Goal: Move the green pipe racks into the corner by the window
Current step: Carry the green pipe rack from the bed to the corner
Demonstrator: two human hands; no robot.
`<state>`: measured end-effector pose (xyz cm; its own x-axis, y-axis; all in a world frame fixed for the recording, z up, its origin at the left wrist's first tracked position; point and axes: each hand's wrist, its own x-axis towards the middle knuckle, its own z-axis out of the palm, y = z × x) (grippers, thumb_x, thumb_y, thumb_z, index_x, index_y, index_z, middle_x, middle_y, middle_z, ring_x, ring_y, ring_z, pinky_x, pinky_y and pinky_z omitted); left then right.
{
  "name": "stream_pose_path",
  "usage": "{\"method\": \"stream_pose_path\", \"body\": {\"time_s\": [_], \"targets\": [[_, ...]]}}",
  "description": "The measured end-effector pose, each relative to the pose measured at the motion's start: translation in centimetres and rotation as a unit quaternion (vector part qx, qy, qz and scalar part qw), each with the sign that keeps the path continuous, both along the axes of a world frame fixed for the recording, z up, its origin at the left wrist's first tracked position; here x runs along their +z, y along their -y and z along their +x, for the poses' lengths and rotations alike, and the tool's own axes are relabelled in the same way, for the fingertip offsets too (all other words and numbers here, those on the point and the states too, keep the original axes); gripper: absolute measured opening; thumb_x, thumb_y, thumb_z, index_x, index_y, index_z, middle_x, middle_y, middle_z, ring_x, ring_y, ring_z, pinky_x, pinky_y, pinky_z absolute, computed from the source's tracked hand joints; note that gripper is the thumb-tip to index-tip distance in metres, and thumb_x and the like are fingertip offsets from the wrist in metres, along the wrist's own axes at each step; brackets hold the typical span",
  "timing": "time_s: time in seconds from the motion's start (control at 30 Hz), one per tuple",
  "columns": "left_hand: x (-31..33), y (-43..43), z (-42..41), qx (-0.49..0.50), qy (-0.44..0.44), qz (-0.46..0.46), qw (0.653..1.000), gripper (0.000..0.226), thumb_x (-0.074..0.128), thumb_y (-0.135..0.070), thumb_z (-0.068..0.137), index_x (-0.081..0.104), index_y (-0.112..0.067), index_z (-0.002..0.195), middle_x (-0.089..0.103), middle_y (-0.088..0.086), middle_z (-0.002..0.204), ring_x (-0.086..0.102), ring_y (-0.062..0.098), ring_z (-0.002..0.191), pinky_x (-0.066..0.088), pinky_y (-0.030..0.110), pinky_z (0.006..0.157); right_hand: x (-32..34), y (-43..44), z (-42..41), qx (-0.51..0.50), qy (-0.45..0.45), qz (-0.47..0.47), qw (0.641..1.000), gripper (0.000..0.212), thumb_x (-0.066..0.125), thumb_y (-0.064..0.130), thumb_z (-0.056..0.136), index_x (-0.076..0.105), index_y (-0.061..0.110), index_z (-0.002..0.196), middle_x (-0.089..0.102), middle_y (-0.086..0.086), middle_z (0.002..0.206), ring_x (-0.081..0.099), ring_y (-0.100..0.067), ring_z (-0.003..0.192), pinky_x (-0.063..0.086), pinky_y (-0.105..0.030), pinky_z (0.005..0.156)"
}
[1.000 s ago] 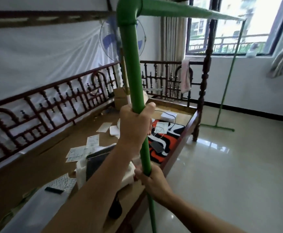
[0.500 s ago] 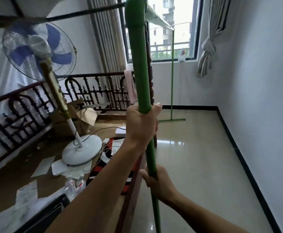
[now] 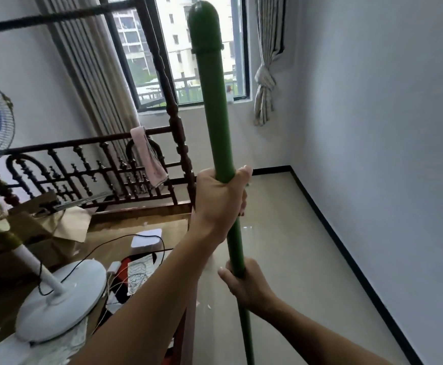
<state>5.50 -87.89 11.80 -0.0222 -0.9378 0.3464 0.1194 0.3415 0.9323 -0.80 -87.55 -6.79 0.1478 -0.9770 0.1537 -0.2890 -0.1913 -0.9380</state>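
Pale walls meet at a corner below the window (image 3: 186,61), where a knotted curtain (image 3: 264,83) hangs to the window's right and a longer striped curtain falls to its left. Glossy floor tiles (image 3: 307,246) run from that corner toward the camera, edged by a dark skirting.

Directly in front of the window stands the upright post of the green pipe rack (image 3: 213,122), its rounded elbow fitting at the top overlapping the glass. The left hand (image 3: 221,204) is wrapped tightly around the post at mid-height, thumb up along the pipe. The right hand (image 3: 244,283) is closed around the same post lower down, with the thumb showing on the pipe's left side. Whether the foot of the rack touches the floor cannot be told, since the post runs out of view at the bottom.

Left of the post is a dark carved wooden bed frame (image 3: 96,164) with a pink cloth (image 3: 149,156) draped over its rail. A white pedestal fan (image 3: 57,296) stands on the bed boards, beside cardboard (image 3: 43,222) and scattered papers.
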Motion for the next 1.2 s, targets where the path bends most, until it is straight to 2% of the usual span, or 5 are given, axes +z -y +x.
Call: {"method": "stream_pose_path", "body": {"time_s": [0.23,0.6,0.8,1.0,1.2], "targets": [[-0.3,7.5,-4.0,-0.007,0.026,0.017,0.999,0.038,0.059,-0.010,0.087,0.042,-0.016,0.053,0.039,-0.004,0.038,0.037,0.013,0.033,0.038,0.025,0.039,-0.9,8.0,-4.3,-0.005,0.007,0.012,1.000,0.040,0.063,0.012,0.085,0.046,0.022,0.051,0.048,0.002,0.050,0.048,-0.010,0.045,0.043,-0.019,0.048],[-0.7,16.1,-7.2,-0.068,0.080,0.024,0.994,0.031,0.062,-0.021,0.086,0.049,-0.015,0.059,0.045,-0.001,0.043,0.045,0.017,0.041,0.047,0.030,0.049,-1.3,16.1,-8.1,-0.040,0.004,0.041,0.998,0.038,0.066,0.010,0.085,0.051,0.019,0.051,0.051,-0.002,0.050,0.050,-0.008,0.044,0.045,-0.018,0.052],[-0.7,19.3,-5.5,-0.195,0.150,-0.004,0.969,0.024,0.066,-0.026,0.083,0.057,-0.013,0.065,0.056,0.004,0.058,0.058,0.024,0.061,0.054,0.037,0.072,-1.9,18.0,-8.8,-0.080,-0.074,0.007,0.994,0.030,0.066,0.024,0.086,0.062,0.010,0.059,0.064,-0.009,0.056,0.064,-0.019,0.051,0.058,-0.031,0.058],[-2.0,21.6,-2.2,-0.374,0.196,-0.044,0.905,0.022,0.068,-0.015,0.080,0.063,-0.010,0.101,0.067,0.003,0.092,0.069,0.022,0.093,0.056,0.036,0.088,-6.1,15.7,-7.9,-0.208,-0.127,0.073,0.967,0.035,0.068,0.036,0.083,0.063,0.007,0.065,0.066,-0.015,0.066,0.063,-0.027,0.061,0.053,-0.030,0.059],[-2.3,22.7,-6.3,-0.380,0.248,-0.141,0.880,0.034,0.069,-0.031,0.080,0.063,-0.011,0.106,0.070,0.005,0.099,0.069,0.015,0.088,0.059,0.038,0.080,-6.2,13.8,-9.0,-0.379,-0.120,0.113,0.911,0.040,0.068,0.053,0.072,0.058,0.016,0.061,0.065,-0.004,0.063,0.064,-0.018,0.062,0.058,-0.044,0.067]]}}
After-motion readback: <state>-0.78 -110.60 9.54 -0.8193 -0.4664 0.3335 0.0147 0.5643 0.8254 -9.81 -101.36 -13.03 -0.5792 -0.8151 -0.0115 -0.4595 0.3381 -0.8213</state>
